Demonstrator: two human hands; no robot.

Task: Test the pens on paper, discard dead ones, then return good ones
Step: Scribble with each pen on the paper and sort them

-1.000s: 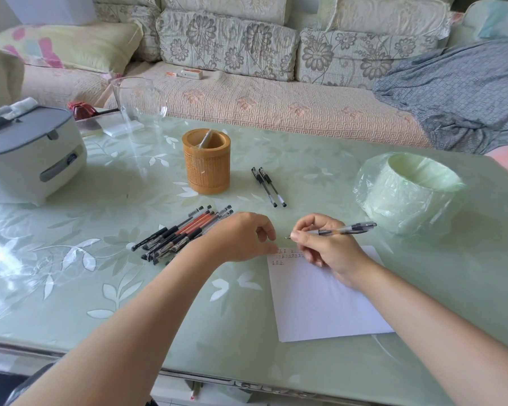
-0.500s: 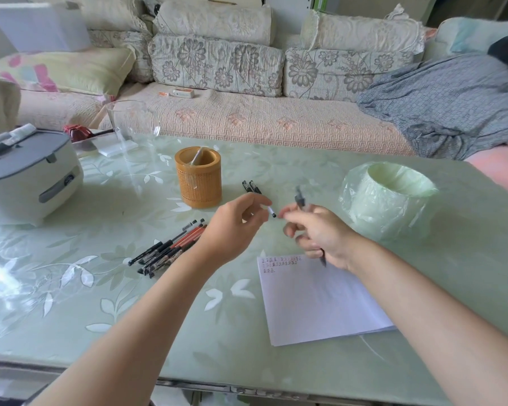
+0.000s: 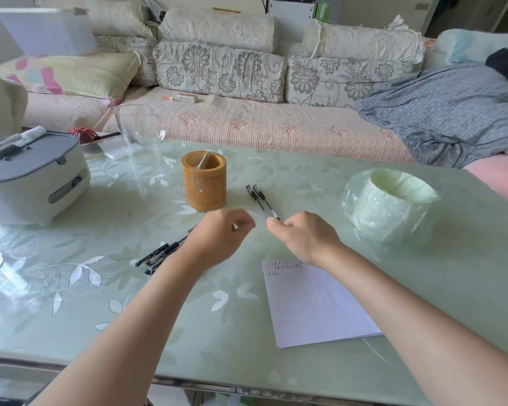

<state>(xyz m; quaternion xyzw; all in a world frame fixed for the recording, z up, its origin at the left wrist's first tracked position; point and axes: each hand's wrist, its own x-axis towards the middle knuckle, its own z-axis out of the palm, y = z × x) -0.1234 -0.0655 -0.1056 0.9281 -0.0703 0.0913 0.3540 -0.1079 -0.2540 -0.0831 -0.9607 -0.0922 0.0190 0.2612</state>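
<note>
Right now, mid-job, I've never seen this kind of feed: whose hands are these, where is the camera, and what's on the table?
There is no machine: one camera on a person's head looks down at their own bare hands. On the table lie a sheet of paper with test scribbles, a pile of pens, two separate pens, a bamboo pen pot and a bin lined with a green bag. The left hand is loosely curled with nothing visible in it. The right hand has its fingertips at the two pens' near ends; whether it grips a pen I cannot tell.
</note>
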